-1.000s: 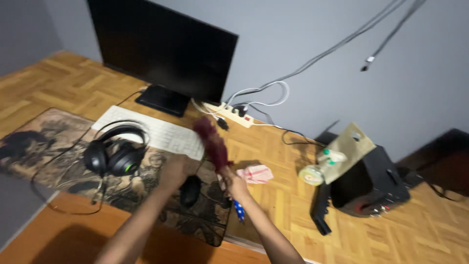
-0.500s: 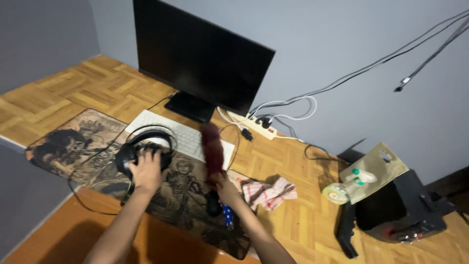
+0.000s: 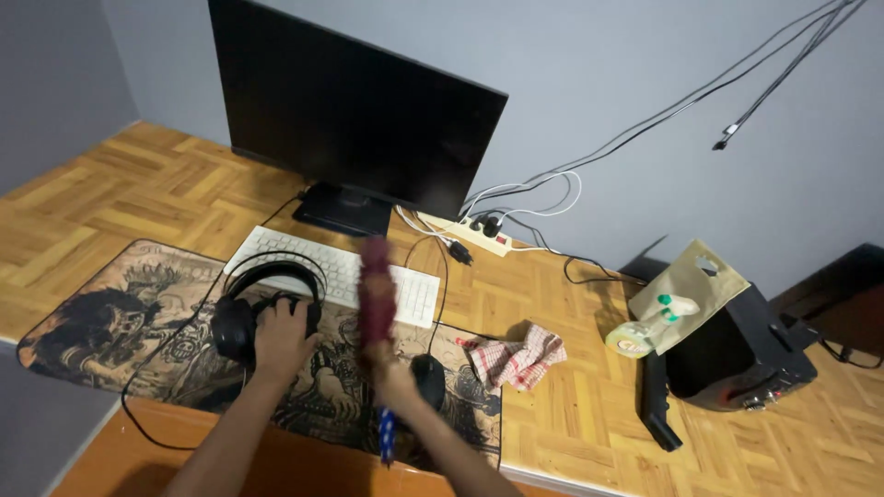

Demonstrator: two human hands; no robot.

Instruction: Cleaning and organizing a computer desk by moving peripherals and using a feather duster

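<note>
My left hand (image 3: 281, 336) rests fingers-spread on the black over-ear headphones (image 3: 253, 308), which sit on the printed desk mat (image 3: 120, 317) in front of the white keyboard (image 3: 322, 271). My right hand (image 3: 391, 377) is clenched around the fluffy maroon duster (image 3: 376, 294), held upright. Risk: a wide sweep could snag the headphone cable or knock the black mouse (image 3: 428, 377).
</note>
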